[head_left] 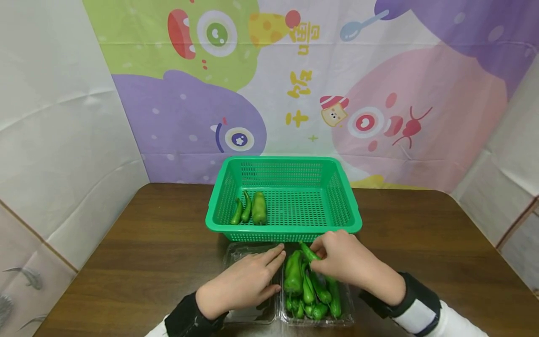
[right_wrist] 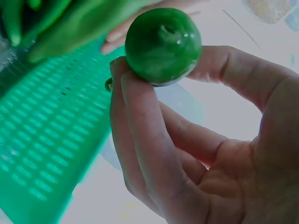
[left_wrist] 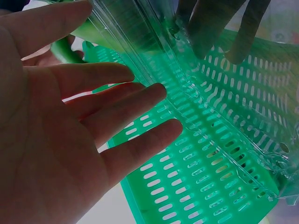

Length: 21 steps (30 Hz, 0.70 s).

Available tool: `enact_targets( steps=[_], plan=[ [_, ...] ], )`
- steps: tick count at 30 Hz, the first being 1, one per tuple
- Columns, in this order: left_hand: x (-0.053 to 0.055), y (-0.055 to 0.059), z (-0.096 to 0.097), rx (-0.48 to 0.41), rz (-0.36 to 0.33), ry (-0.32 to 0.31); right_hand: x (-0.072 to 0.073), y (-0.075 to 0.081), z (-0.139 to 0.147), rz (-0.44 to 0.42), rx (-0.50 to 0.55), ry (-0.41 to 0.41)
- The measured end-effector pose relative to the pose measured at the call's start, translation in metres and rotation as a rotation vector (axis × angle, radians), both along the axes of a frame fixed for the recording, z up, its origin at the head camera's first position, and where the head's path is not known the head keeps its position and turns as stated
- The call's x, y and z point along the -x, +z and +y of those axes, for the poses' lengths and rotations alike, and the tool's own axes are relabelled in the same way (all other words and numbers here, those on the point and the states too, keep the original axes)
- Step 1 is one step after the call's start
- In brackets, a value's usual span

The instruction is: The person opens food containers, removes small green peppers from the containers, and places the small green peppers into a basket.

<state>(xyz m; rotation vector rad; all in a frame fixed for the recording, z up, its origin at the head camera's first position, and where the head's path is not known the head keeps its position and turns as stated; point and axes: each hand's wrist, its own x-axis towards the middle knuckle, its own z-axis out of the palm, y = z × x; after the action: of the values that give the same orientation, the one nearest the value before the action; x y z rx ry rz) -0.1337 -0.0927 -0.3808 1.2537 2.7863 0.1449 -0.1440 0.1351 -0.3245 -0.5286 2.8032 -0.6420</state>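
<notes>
My right hand (head_left: 345, 258) pinches a green pepper (head_left: 309, 253) between thumb and fingers, above the clear plastic box (head_left: 347, 314). In the right wrist view the rounded end of this pepper (right_wrist: 163, 44) faces the camera. Several other green peppers, among them a thick one (head_left: 293, 276), lie in the box. With its fingers extended, my left hand (head_left: 242, 284) is over the box's opened clear lid (head_left: 252, 316); whether it presses on it I cannot tell. The left wrist view shows the palm of the left hand (left_wrist: 60, 126) beside clear plastic, nothing gripped.
Behind the box stands a green perforated basket (head_left: 284, 229). On its left side lie a thick green pepper (head_left: 259, 208) and two slim ones, a short pepper (head_left: 236, 211) and a curved pepper (head_left: 246, 207). Everything rests on a brown wooden table (head_left: 160, 243) before a cartoon-printed cloth (head_left: 294, 140).
</notes>
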Motion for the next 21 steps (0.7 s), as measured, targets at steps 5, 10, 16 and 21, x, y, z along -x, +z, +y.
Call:
enact_targets(
  steps=[5, 10, 16, 21],
  plan=[
    [0.000, -0.001, 0.000, -0.003, 0.011, -0.006, 0.001, 0.012, -0.001, 0.043, 0.024, 0.037],
    [0.001, -0.002, -0.001, -0.004, 0.021, -0.011, 0.006, 0.022, -0.004, 0.052, 0.043, 0.037],
    [0.001, -0.001, 0.000, -0.008, 0.019, -0.012, 0.011, 0.034, -0.008, 0.102, 0.053, 0.053],
    [0.001, 0.000, -0.001, -0.005, 0.016, -0.010, 0.019, 0.043, -0.012, 0.142, 0.072, 0.063]
  ],
)
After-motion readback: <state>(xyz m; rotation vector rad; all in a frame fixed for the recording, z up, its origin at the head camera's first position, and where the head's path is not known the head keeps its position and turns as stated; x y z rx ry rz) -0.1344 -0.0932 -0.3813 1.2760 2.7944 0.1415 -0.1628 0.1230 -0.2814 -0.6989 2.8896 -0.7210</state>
